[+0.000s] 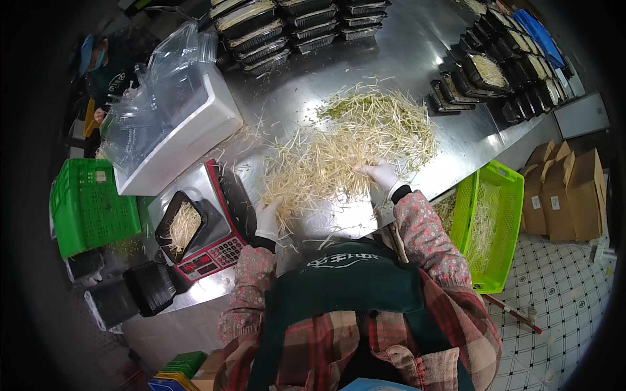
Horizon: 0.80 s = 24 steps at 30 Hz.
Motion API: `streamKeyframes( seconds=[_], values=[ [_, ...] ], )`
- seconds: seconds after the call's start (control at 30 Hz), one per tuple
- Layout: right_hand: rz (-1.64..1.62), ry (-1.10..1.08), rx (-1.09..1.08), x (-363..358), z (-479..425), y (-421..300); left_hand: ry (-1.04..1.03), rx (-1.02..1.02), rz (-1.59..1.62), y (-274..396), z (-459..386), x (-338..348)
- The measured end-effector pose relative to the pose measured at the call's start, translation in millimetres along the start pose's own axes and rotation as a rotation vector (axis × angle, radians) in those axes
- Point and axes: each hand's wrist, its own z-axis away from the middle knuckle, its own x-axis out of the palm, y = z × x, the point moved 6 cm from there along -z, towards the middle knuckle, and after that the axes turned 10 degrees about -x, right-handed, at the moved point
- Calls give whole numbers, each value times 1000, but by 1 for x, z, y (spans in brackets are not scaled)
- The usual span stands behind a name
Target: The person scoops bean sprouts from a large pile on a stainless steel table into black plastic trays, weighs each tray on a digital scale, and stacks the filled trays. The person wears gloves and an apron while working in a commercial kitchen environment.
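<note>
A loose heap of bean sprouts lies on the steel table in front of me. My left hand, in a white glove, touches the heap's near left edge; its fingertips are partly hidden among the sprouts. At the heap's near right side is my right hand, also gloved, with its fingers in the sprouts. A black plastic tray holding some sprouts rests on the plate of a red digital scale, left of my left hand.
Clear plastic lids fill a white foam box. Green crate and stacked black trays stand left. Filled trays are stacked at the back, more at right. A lime crate holds sprouts. A co-worker stands back left.
</note>
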Motion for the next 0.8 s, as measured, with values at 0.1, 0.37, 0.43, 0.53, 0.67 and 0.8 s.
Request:
streamKeyframes(
  seconds=[0.1,0.37,0.43,0.53,0.67,0.8],
  values=[
    [258,-18,-76,-6,5,-1,0,84,35,-10,10,-17],
    [300,4,27,-21,8,-16,-32,62,10,-9,1,-50],
    [463,15,-65,-22,4,-14,77,17,17,-7,5,-54],
    [340,75,-101,-20,5,-26,98,30,46,-11,1,-67],
    [264,167,-358,22,24,-74,172,-9,107,-21,1,-78],
    [703,57,-337,62,36,-82,171,7,118,-24,6,-70]
  ],
)
